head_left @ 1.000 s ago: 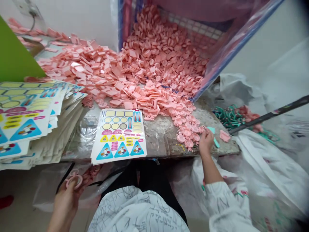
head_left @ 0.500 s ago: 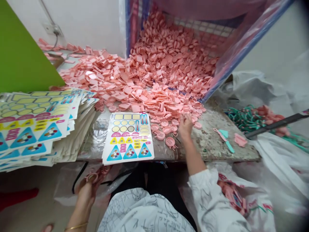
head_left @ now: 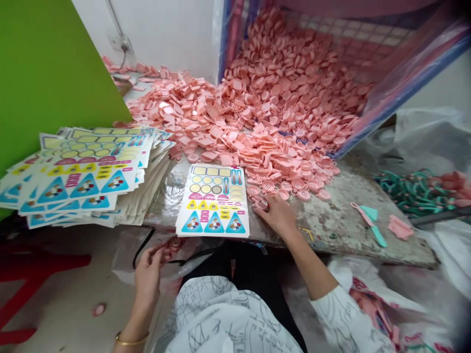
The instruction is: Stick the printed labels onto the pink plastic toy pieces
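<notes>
I'm reading salmon-pink across the whole heap of plastic pieces (head_left: 279, 108), one colour throughout. On the white sticker sheet (head_left: 212, 201), I've got blue triangles, yellow labels and magenta stripes. There's a bright green board (head_left: 47, 73) to the left, teal strands (head_left: 415, 193) to the right, and a white sleeve (head_left: 235, 314) patterned with thin black line drawings.

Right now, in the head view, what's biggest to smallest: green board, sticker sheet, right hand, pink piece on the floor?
Green board
Sticker sheet and right hand: unsure, the hand is nearer the camera
Pink piece on the floor
</notes>
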A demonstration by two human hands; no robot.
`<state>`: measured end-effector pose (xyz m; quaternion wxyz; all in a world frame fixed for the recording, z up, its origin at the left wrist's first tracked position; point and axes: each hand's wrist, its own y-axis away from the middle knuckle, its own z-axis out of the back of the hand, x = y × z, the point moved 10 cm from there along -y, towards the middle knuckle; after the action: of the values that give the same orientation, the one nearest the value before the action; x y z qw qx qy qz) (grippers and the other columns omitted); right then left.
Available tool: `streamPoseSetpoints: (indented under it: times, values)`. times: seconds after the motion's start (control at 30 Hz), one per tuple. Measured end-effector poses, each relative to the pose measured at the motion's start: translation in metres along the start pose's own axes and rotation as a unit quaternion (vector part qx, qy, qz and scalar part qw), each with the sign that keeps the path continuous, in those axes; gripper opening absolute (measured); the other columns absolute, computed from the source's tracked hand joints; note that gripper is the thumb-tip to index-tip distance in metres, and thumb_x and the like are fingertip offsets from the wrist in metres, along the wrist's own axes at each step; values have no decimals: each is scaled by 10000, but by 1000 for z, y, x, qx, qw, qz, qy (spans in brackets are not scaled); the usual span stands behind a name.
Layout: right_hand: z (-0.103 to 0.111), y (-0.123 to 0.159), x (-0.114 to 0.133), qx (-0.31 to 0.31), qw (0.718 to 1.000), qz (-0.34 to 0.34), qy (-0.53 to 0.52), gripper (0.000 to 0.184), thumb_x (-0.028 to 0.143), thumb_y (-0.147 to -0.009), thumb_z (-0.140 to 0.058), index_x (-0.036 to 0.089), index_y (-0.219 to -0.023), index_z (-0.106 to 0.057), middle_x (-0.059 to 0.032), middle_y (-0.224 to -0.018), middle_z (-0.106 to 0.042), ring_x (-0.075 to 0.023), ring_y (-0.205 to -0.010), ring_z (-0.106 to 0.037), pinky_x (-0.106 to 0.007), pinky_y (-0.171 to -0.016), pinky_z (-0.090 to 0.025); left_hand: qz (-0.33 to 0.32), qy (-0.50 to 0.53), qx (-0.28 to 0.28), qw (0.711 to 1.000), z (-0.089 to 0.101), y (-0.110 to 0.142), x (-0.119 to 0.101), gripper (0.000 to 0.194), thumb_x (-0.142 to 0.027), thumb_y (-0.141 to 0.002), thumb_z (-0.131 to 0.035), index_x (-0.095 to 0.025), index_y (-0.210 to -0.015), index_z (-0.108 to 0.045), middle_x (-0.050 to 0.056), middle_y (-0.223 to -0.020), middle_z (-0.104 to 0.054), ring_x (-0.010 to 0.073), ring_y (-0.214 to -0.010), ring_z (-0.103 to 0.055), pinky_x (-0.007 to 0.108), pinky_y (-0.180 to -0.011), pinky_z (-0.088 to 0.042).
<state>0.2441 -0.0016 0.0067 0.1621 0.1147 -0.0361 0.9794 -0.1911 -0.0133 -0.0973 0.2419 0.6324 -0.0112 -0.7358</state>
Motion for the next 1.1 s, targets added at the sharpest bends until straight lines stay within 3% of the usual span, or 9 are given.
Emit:
streamPoseSetpoints:
  times: [0.13,0.23,0.37,0.43,0.5,0.67,0.77,0.9,1.1]
  values:
    - [10,-5,-9,-19,1000,-12,-18,505,532,-789,-675,237,-1198,-641,-89,-1184,-602,-263,-1059,-578,-317,-763,-431,-41,72,34,996,-21,40,-32,324,-408,-767,-666,-165,-980,-640,8,-737,-687,129,-660,-596,250,-668,-509]
    - [27,6,-12,-73,995,-33,-63,490,517,-782,-667,214,-1166,-627,-97,-1163,-605,-264,-1028,-580,-332,-787,-431,-24,127,136,982,-69,79,-51,357,-427,-788,-692,-162,-1025,-659,39,-813,-718,148,-719,-639,284,-740,-523]
    - [39,37,10,-138,973,-64,-173,471,571,-800,-621,198,-1086,-609,-91,-1076,-641,-259,-973,-590,-358,-815,-440,104,279,305,905,-157,127,-64,530,-471,-777,-725,-183,-1213,-637,148,-1216,-685,273,-1089,-660,409,-952,-499]
    - [34,53,35,-134,965,-54,-221,452,577,-803,-615,205,-1058,-600,-83,-1051,-646,-251,-941,-595,-360,-809,-451,140,345,335,865,-187,138,-73,558,-461,-781,-732,-215,-1269,-619,143,-1359,-604,299,-1239,-578,423,-1015,-462]
    - [27,64,62,-119,959,-33,-254,394,524,-812,-619,206,-1044,-596,-80,-1036,-634,-244,-932,-597,-362,-811,-465,147,384,331,849,-202,137,-79,521,-427,-784,-739,-227,-1253,-634,119,-1400,-575,293,-1296,-530,393,-1028,-451]
    - [9,71,101,-65,936,54,-342,356,344,-801,-621,207,-1129,-601,-100,-1117,-581,-241,-1063,-576,-379,-919,-483,146,417,262,858,-189,115,-76,441,-305,-718,-791,-188,-1126,-673,94,-1250,-664,231,-1146,-621,291,-917,-497]
    - [-7,67,108,6,917,89,-389,469,375,-813,-625,218,-1253,-578,-101,-1198,-577,-242,-1142,-558,-378,-959,-480,162,396,218,877,-169,101,-67,453,-286,-652,-827,-172,-1052,-648,67,-1027,-721,184,-908,-681,274,-785,-528]
    - [-23,64,119,86,892,112,-430,416,433,-932,-493,246,-1290,-595,-74,-1185,-607,-207,-1159,-566,-358,-1010,-447,169,381,195,888,-157,88,-64,474,-236,-579,-861,-172,-985,-625,26,-870,-712,136,-784,-665,255,-752,-534]
    - [-21,33,115,15,904,85,-419,329,393,-934,-474,225,-1110,-696,-70,-1060,-662,-206,-1035,-620,-337,-926,-479,178,367,171,897,-151,73,-67,478,-193,-486,-892,-164,-867,-603,5,-827,-678,107,-725,-643,192,-653,-499]
